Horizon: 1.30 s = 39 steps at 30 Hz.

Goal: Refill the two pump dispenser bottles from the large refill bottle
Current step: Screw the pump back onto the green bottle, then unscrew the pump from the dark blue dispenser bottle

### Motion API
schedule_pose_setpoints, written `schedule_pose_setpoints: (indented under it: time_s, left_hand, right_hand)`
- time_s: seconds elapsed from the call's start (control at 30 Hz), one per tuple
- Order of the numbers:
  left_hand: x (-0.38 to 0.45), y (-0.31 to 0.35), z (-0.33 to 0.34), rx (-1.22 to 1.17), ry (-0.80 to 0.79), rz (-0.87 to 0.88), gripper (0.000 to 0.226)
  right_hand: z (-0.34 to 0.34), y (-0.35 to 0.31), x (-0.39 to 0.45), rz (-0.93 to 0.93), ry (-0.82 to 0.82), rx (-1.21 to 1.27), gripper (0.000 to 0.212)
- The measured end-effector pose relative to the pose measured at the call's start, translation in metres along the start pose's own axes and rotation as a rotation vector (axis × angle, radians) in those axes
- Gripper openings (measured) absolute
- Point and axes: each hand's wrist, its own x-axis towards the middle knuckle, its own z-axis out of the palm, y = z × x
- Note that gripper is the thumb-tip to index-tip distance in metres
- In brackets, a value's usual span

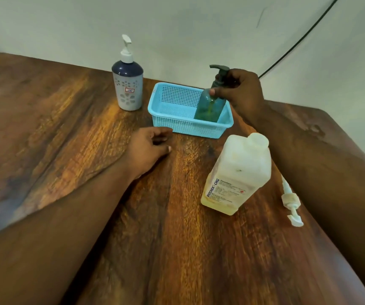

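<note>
A teal pump bottle [209, 106] with a dark pump head stands in the right part of a light blue basket [177, 126]. My right hand [241, 91] grips its neck just under the pump. A white and navy pump bottle [128, 86] with a white pump stands on the table left of the basket. The large pale refill bottle [236, 175], open at the top with no cap on it, stands in front of the basket. My left hand [149, 148] rests on the table near the basket's front edge, fingers loosely curled, holding nothing.
A loose white pump head [290, 201] with its tube lies on the wooden table [67, 128] right of the refill bottle, partly under my right forearm. A white wall runs close behind the table, with a dark cable [298, 40] hanging across it.
</note>
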Motion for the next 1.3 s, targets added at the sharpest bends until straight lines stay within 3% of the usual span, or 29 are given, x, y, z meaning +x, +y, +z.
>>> schedule_pose_setpoints:
  time_s: [0.2, 0.43, 0.53, 0.73, 0.87, 1.0, 1.13, 1.3]
  left_hand:
    - [0.002, -0.004, 0.003, 0.061, 0.079, 0.067, 0.047]
    - [-0.007, 0.004, 0.000, -0.007, 0.153, 0.082, 0.033]
    - [-0.013, 0.012, -0.004, -0.159, 0.256, 0.085, 0.026]
    - [-0.017, 0.008, -0.038, -0.361, 0.448, -0.003, 0.025]
    - [-0.005, -0.012, -0.094, -0.187, 0.381, -0.049, 0.038]
    - [0.009, -0.027, -0.140, 0.136, 0.184, -0.101, 0.071]
    - [0.007, -0.041, -0.143, 0.448, 0.053, -0.078, 0.100]
    - [0.015, -0.037, -0.129, 0.835, -0.066, -0.088, 0.121]
  right_hand:
    - [0.001, -0.001, -0.005, 0.025, -0.047, 0.060, 0.046]
    - [-0.023, -0.049, -0.004, -0.002, -0.009, 0.045, 0.078]
    - [-0.032, -0.094, 0.000, -0.102, -0.034, 0.020, 0.075]
    - [0.008, -0.166, -0.001, -0.223, -0.169, -0.204, 0.046]
    - [0.064, -0.179, 0.002, -0.209, -0.215, -0.332, 0.050]
    - [0.119, -0.170, 0.013, -0.210, -0.249, -0.460, 0.073]
    - [0.155, -0.155, 0.039, -0.165, -0.329, -0.597, 0.092]
    - [0.184, -0.138, 0.064, -0.125, -0.342, -0.657, 0.082]
